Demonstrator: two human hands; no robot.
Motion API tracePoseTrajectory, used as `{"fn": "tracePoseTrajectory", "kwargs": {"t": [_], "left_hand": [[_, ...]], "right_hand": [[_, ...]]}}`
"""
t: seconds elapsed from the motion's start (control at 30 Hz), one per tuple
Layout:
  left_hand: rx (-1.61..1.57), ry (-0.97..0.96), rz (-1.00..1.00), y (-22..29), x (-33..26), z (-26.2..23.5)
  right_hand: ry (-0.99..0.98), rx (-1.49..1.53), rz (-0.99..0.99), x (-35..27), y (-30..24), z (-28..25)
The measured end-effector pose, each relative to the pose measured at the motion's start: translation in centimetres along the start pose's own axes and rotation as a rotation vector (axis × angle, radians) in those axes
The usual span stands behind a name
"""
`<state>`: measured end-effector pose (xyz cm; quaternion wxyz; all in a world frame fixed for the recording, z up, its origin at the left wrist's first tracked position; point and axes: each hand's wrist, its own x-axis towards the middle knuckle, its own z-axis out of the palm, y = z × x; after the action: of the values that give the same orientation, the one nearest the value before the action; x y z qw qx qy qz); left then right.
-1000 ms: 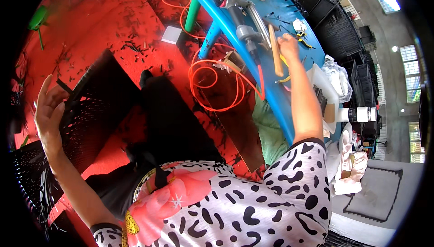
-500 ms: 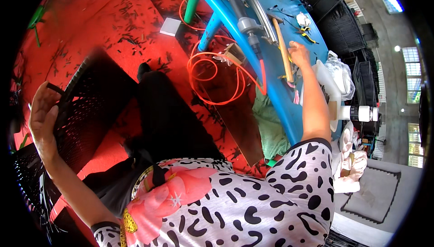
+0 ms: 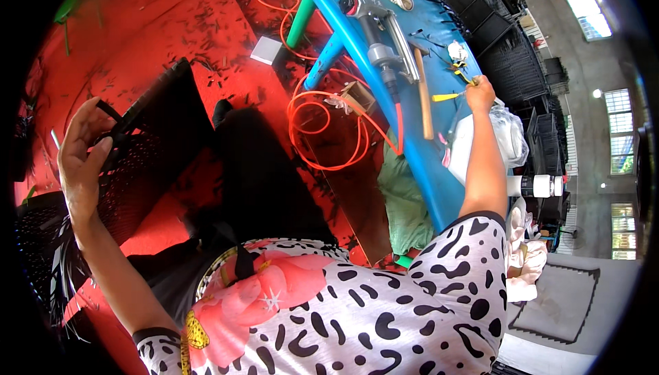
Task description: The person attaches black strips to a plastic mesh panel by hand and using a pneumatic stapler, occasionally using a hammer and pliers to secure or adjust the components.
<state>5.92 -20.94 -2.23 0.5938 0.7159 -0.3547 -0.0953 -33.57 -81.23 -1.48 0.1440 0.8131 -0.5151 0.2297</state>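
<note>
- Red floor (image 3: 171, 39) lies under my blue table (image 3: 439, 162).
- My left hand (image 3: 82, 159) grips a black woven panel (image 3: 147, 145).
- My right hand (image 3: 479, 94) is closed on a yellow-handled tool (image 3: 449, 96).

Up past your left hand (image 3: 86, 159), well apart from it, a small flat white box (image 3: 266, 50) lies on the red floor beside the green table leg. Just below your right hand (image 3: 480, 94), a crumpled white plastic bag (image 3: 498, 143) sits at the blue table's far edge. No labels, signs or screens show.
</note>
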Motion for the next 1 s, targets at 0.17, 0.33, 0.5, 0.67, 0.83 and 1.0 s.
{"fn": "tracePoseTrajectory", "kwargs": {"t": [0.17,0.33,0.5,0.67,0.83,1.0], "left_hand": [[0.023,-0.002,0.003,0.5,-0.2,0.9],[0.03,-0.038,0.127,2.4,-0.2,0.7],[0.065,-0.097,0.164,4.2,-1.0,1.0],[-0.049,-0.191,0.294,1.6,-1.6,1.2],[0.068,-0.157,0.376,1.2,-2.1,1.2],[0.074,-0.065,0.479,2.0,-2.0,1.6]], "right_hand": [[0.044,0.969,0.017,-0.9,-7.6,-4.9],[0.028,1.308,-0.781,-7.5,-25.2,-11.3],[0.322,1.219,-1.297,-15.6,-36.8,-16.7],[0.26,1.472,-1.554,-19.5,-43.1,-17.9],[-0.095,1.478,-1.558,-21.2,-42.1,-19.4],[-1.18,2.17,-0.619,-22.7,-39.7,-16.0]]}}
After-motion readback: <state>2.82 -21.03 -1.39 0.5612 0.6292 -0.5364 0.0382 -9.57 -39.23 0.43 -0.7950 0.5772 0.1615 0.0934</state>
